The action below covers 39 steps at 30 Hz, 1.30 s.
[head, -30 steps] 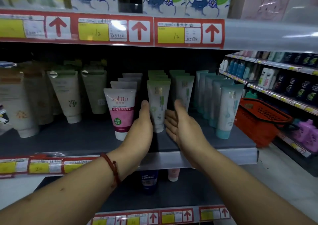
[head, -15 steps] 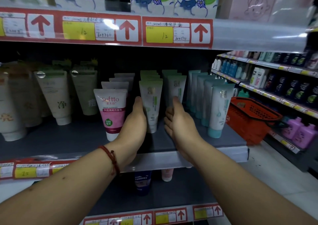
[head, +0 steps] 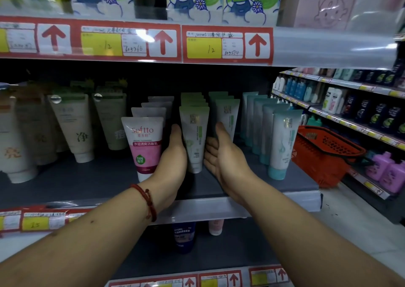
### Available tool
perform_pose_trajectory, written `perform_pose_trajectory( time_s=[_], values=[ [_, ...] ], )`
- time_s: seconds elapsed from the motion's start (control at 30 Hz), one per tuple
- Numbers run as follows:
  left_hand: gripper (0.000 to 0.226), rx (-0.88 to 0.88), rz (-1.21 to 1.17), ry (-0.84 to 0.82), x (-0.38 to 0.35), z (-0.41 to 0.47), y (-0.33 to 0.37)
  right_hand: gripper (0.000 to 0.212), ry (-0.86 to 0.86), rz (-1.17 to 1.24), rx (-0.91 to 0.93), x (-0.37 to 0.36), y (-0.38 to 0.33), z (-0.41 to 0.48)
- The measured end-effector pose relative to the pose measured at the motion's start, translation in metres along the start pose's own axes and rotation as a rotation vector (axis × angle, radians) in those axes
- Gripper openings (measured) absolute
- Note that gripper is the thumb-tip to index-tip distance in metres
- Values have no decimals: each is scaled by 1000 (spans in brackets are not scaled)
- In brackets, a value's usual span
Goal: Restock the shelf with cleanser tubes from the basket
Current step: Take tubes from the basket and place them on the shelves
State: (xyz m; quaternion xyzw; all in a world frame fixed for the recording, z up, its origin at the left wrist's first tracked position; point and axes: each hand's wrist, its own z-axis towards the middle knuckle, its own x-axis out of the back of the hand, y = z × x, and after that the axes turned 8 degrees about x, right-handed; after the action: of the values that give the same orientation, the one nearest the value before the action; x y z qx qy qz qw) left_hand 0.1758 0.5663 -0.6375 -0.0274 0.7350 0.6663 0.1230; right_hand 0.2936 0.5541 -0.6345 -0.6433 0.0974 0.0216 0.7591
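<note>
A green-and-white cleanser tube (head: 194, 137) stands cap down at the front of its row on the grey shelf (head: 252, 201). My left hand (head: 173, 157) lies flat against its left side with straight fingers. My right hand (head: 223, 155) is flat on its right side, palm facing the tube, fingers straight. A pink Softto tube (head: 143, 146) stands just left of my left hand. A second green row (head: 226, 115) and a teal row (head: 282, 142) stand to the right. The red basket (head: 324, 155) sits beyond the shelf end at the right.
Beige and olive tubes (head: 74, 128) fill the left of the shelf. The shelf above carries red price labels (head: 228, 45) and cartoon boxes. A lower shelf holds a blue tube (head: 184, 236). Another aisle rack with bottles (head: 361, 115) runs at the right.
Both hands have closed in slightly on the front green tube, from either side. The view has shifted a little to the right.
</note>
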Motion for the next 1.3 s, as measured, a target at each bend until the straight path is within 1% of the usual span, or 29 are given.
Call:
perform_pose_trajectory(
  time_s=[0.13,0.33,0.53,0.57,0.67,0.7,0.83,0.97,1.07,1.17,1.23,1.3],
  values=[
    [53,8,-12,-16,-3,-2,1,38,-14,40,3,0,2,1],
    [57,-2,7,-48,-2,-1,-3,42,-35,40,3,1,0,-1],
    [54,-3,24,-52,-2,-2,0,32,-39,39,12,3,-2,-6],
    [54,0,32,-53,-3,-4,0,34,-45,35,18,4,-3,-8],
    [54,6,37,-59,-4,-9,2,50,-54,30,21,5,-7,-15],
    [53,7,38,-60,-5,-10,3,51,-59,31,18,5,-8,-17],
    [54,24,54,-66,-7,-14,5,30,-46,-17,10,2,-11,-23],
    [54,28,51,-73,-6,-15,2,28,-27,-15,7,1,-11,-25],
    [55,36,23,-72,-6,-13,1,33,-27,-10,3,-1,-12,-27],
    [54,27,6,-48,-4,-18,5,51,-26,8,0,-2,-17,-36],
    [56,16,9,-29,-2,-23,5,61,9,4,5,-2,-22,-43],
    [59,3,38,-10,1,-42,11,62,83,-4,37,-3,-27,-52]
  ],
)
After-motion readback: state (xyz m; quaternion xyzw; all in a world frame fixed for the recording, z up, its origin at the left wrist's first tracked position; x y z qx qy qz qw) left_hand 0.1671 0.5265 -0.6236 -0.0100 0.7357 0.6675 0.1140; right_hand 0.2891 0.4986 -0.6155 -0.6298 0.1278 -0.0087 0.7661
